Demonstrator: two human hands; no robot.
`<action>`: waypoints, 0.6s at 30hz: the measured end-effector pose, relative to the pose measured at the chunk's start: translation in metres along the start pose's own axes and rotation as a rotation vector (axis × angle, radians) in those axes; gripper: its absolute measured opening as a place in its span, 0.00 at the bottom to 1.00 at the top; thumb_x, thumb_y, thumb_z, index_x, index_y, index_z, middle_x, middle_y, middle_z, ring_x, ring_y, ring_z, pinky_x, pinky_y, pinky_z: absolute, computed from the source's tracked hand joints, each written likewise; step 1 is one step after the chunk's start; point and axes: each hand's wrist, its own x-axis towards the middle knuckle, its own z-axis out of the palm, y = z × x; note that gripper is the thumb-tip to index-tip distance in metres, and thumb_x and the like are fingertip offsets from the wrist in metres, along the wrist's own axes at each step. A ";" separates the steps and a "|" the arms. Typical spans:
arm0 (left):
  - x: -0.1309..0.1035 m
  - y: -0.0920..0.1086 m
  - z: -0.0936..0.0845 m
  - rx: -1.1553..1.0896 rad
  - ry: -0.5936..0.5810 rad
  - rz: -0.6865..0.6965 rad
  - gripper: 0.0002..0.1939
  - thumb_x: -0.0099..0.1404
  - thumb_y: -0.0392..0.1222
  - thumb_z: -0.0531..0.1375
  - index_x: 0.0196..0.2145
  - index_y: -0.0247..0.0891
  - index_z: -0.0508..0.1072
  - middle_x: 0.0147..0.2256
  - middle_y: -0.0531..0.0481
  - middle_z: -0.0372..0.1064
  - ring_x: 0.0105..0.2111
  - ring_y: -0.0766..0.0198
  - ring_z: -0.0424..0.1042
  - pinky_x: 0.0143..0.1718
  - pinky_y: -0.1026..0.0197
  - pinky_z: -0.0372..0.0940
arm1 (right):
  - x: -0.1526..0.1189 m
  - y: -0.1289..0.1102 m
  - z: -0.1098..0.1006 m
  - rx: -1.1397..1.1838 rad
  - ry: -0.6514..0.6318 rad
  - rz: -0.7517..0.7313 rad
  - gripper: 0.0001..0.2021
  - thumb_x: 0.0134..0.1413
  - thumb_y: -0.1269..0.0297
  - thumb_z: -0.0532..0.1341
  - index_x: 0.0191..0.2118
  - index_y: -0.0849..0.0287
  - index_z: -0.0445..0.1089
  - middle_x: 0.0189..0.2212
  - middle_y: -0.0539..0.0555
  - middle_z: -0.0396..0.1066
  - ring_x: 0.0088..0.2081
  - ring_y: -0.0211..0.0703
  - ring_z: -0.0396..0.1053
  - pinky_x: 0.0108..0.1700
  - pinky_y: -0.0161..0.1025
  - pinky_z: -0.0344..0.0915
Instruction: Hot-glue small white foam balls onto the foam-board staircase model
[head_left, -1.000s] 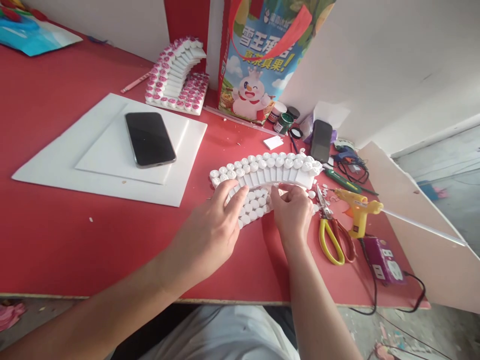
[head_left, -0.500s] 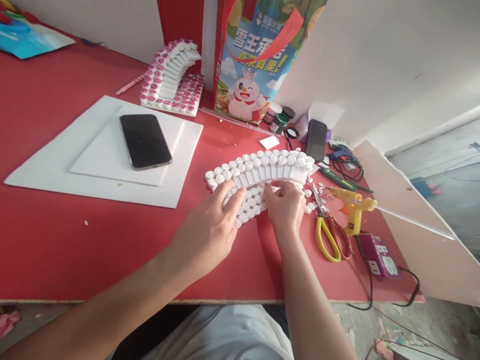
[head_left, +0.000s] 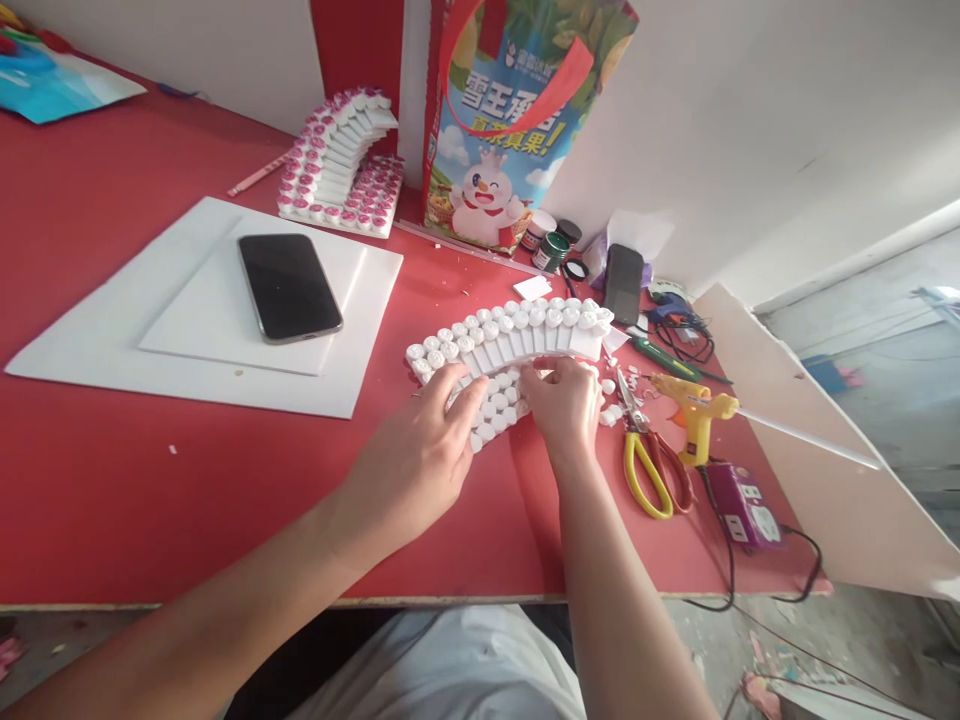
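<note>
A white arched piece (head_left: 517,345) lined with rows of small white rosettes lies on the red table. My left hand (head_left: 416,460) rests at its left end, thumb and forefinger spread around the edge and gripping the piece. On the lower right side of the arch is my right hand (head_left: 562,405), its fingers bent and pressed together over the white rosettes; whatever is between the fingertips is hidden. Loose white rosettes (head_left: 611,413) lie just right of that hand.
Scissors (head_left: 649,470), a yellow glue gun (head_left: 697,410) and a purple power strip (head_left: 745,505) are at the right. A black phone (head_left: 290,286) lies on white boards (head_left: 97,310) at left. Behind stand a pink-and-white arch (head_left: 337,165) and a printed bag (head_left: 487,170).
The view has shifted slightly, moving the objects at right a little leftward in the picture. Both hands keep nearly the same place on the arched piece.
</note>
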 end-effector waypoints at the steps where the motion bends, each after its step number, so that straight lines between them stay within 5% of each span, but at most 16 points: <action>1: 0.000 0.000 0.000 0.003 -0.002 0.001 0.24 0.69 0.27 0.53 0.62 0.31 0.67 0.59 0.32 0.71 0.42 0.51 0.81 0.36 0.54 0.76 | 0.001 0.000 0.000 0.002 -0.005 0.003 0.11 0.52 0.57 0.66 0.37 0.57 0.82 0.26 0.54 0.78 0.33 0.54 0.74 0.38 0.45 0.62; 12: 0.002 -0.003 -0.001 0.003 0.011 0.019 0.21 0.70 0.26 0.53 0.59 0.32 0.70 0.58 0.34 0.73 0.40 0.54 0.81 0.35 0.55 0.76 | -0.004 0.004 -0.004 0.034 -0.049 -0.009 0.15 0.56 0.55 0.64 0.43 0.54 0.84 0.27 0.52 0.77 0.30 0.49 0.72 0.36 0.43 0.62; 18: -0.001 -0.009 0.000 -0.031 0.066 0.033 0.18 0.72 0.28 0.55 0.58 0.31 0.71 0.56 0.35 0.74 0.40 0.55 0.82 0.35 0.57 0.75 | -0.019 0.014 -0.025 0.015 -0.030 -0.125 0.18 0.61 0.59 0.59 0.48 0.55 0.84 0.31 0.54 0.81 0.31 0.46 0.72 0.36 0.42 0.63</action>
